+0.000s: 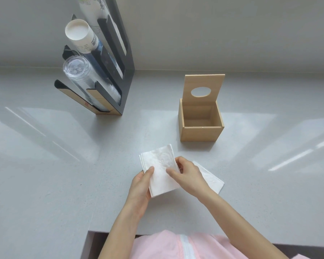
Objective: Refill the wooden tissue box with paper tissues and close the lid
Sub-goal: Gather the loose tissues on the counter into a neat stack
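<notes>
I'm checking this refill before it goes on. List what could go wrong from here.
1. The tissues held by the left hand and right hand look fanned at the edges, so they may snag on the box rim.
2. More tissues lie under the right wrist and could be swept aside.
3. The lid stands upright; a bump might drop it shut early.

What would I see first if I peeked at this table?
Probably the two hands, left hand and right hand, holding a stack of white tissues near the front edge of the grey counter. Just behind them stands the wooden tissue box, empty, with its lid tipped up and an oval hole in it. Far left, a black rack holds paper and clear plastic cups.
</notes>
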Demonstrator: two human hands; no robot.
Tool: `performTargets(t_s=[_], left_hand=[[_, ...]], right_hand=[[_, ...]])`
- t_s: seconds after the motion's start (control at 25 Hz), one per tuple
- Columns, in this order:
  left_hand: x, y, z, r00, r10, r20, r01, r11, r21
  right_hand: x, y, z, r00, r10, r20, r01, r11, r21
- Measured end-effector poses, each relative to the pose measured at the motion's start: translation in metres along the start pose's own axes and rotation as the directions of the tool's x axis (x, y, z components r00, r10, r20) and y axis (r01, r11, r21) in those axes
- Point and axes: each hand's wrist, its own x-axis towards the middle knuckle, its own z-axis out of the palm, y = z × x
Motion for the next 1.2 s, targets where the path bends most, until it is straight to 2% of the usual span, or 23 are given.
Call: performTargets(t_s=[0.08,0.16,0.28,0.36,0.44,0.68,0.92,1.08,1.2], left_hand=[[0.001,-0.002,-0.001,1.0,-0.006,-0.029,0.006,1.0,0.008],[0.003,-0.003,-0.001,0.998,-0.022,-0.056,0.022,1.0,-0.002],[0.004,-0.001,-0.001,0.997,-0.039,-0.063,0.039,0.999,-0.012],[0.004,-0.001,-0.001,0.997,-0.042,-0.059,0.042,0.999,-0.012],[0.004,0.0,0.0,0.997,-0.045,-0.056,0.044,0.999,-0.018],[0.003,0.001,0.001,0.998,-0.048,-0.043,0.048,0.999,-0.01],[0.0,0.0,0.0,0.999,-0.034,-0.015,0.034,0.999,-0.009],[-0.001,-0.003,-0.002,1.0,-0.022,-0.018,0.022,1.0,-0.013],[-0.003,-0.003,-0.001,1.0,-0.008,-0.014,0.008,1.0,-0.005]], right_hand=[[0.003,0.006,-0.014,0.999,0.009,-0.051,-0.01,1.0,-0.023],[0.008,0.017,-0.032,0.991,0.005,-0.132,-0.03,0.981,-0.191],[0.011,0.035,-0.049,0.988,0.027,-0.149,-0.105,0.833,-0.543],[0.011,0.042,-0.051,0.987,0.076,-0.142,-0.151,0.737,-0.659],[0.011,0.043,-0.05,0.983,0.107,-0.147,-0.179,0.713,-0.678],[0.019,0.044,-0.051,0.977,0.187,-0.099,-0.206,0.734,-0.647],[0.015,0.046,-0.053,0.988,0.124,-0.089,-0.152,0.854,-0.497],[0.006,0.022,-0.059,0.993,0.113,0.019,-0.11,0.987,-0.119],[-0.004,-0.007,-0.067,0.988,0.026,0.153,-0.056,0.979,0.197]])
